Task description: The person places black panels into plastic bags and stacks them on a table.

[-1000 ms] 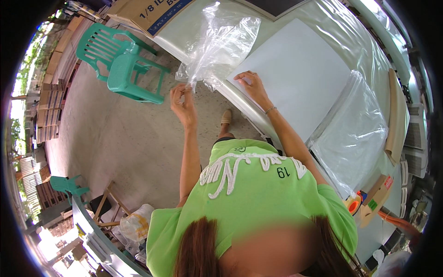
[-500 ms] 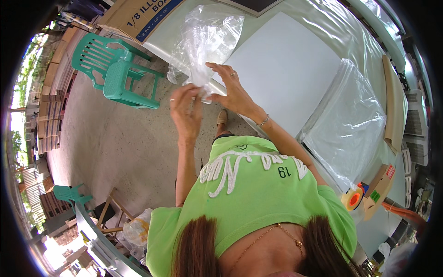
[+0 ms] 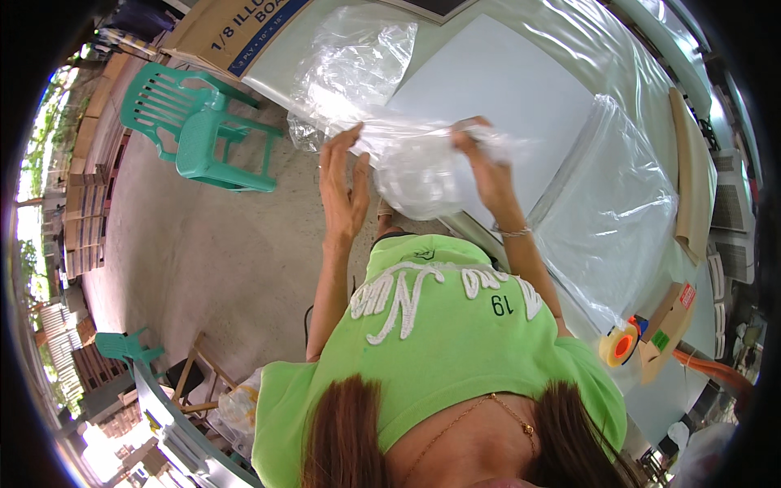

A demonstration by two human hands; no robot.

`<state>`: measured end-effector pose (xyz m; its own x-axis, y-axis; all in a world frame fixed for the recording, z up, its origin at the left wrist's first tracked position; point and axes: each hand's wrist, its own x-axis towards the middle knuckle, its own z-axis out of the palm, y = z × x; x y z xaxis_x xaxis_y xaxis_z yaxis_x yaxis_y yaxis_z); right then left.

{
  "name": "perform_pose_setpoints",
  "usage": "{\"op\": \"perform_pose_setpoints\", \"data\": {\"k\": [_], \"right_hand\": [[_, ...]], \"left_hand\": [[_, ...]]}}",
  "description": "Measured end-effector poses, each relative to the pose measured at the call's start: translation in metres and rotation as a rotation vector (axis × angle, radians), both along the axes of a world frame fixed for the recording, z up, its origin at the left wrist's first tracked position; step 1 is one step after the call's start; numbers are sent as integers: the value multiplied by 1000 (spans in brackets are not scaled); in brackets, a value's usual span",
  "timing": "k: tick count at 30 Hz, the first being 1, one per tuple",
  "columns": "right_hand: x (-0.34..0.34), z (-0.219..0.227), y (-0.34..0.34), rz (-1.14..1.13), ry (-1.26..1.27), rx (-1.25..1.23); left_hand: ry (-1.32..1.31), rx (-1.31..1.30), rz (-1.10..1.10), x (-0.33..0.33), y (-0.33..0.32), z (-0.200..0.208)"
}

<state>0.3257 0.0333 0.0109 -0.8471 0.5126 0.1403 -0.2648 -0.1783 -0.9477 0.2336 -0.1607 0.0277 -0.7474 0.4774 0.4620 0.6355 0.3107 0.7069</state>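
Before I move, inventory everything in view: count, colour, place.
Plastic film: one, clear, blurred, over table's edge
Plastic heap: one, clear, table's far left
White sheet: one visible, white, mid-table
Plastic sheeting: one pile, clear, right
Box: one, brown, upper left
Chairs: at least two, green, left
Tape roll: one, yellow-orange, lower right
Carton: one, brown, beside tape roll
Shirt: one, green, centre
Left fingers: one set, film's left end
Right fingers: one set, film's right

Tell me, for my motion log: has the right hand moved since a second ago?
Yes: the right hand has moved rightward, farther from the upper green chair.
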Motion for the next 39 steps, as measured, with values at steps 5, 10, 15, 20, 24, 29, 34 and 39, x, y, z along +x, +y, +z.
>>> {"op": "perform_pose_setpoints", "data": {"k": [5, 10, 15, 20, 24, 29, 34, 39], "right_hand": [[67, 0, 57, -253, 90, -491], [129, -1, 97, -465, 90, 46], [193, -41, 130, -589, 566, -503], [216, -41, 100, -1481, -64, -113], [192, -44, 72, -1647, -495, 402], [133, -48, 35, -1260, -713, 644], [118, -55, 13, -793, -975, 732], [101, -55, -17, -804, -1165, 622]], "left_hand": [[94, -267, 67, -18, 29, -27], [84, -459, -289, -65, 57, -80], [-155, -312, -517, -88, 92, -37], [-219, -611, -189, -166, 78, -93], [-99, -598, -219, -248, 46, -168], [149, -685, -159, -332, 50, -184], [307, -813, -277, -475, 50, -190], [-148, -1156, -401, -472, 119, -135]]}}
